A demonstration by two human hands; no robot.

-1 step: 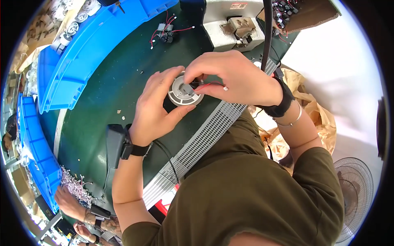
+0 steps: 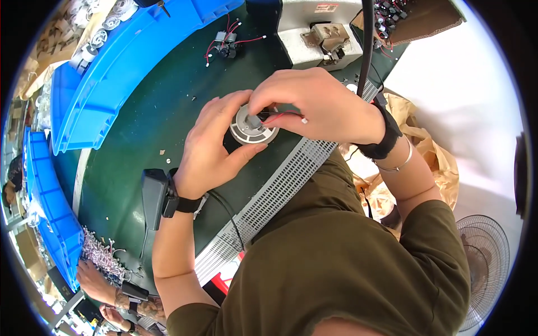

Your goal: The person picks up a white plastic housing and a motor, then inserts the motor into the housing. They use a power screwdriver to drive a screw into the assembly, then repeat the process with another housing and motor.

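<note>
A round white plastic housing (image 2: 250, 138) with a ring-shaped rim rests on the green work surface. My left hand (image 2: 214, 147) curls round its left side, fingers at the far edge and thumb at the near edge. Over the housing, my right hand (image 2: 319, 106) pinches a small grey and black part (image 2: 255, 121), perhaps a small motor, set at the housing's middle. Red and black wires (image 2: 286, 113) run from it under my right hand to a small white connector (image 2: 304, 120). My right fingertips partly hide the part, so how deep it sits cannot be seen.
Similar wired parts (image 2: 226, 43) lie farther off. Beyond my right hand stands a pale metal fixture (image 2: 325, 42), beside a cardboard box (image 2: 428, 25) of more parts. Blue bins (image 2: 112, 89) line the left. A co-worker's hand (image 2: 94, 280) is near piled small pieces (image 2: 103, 255).
My right hand has shifted slightly left, and the grey part and the connector with it. The co-worker's hand at lower left has moved a little.
</note>
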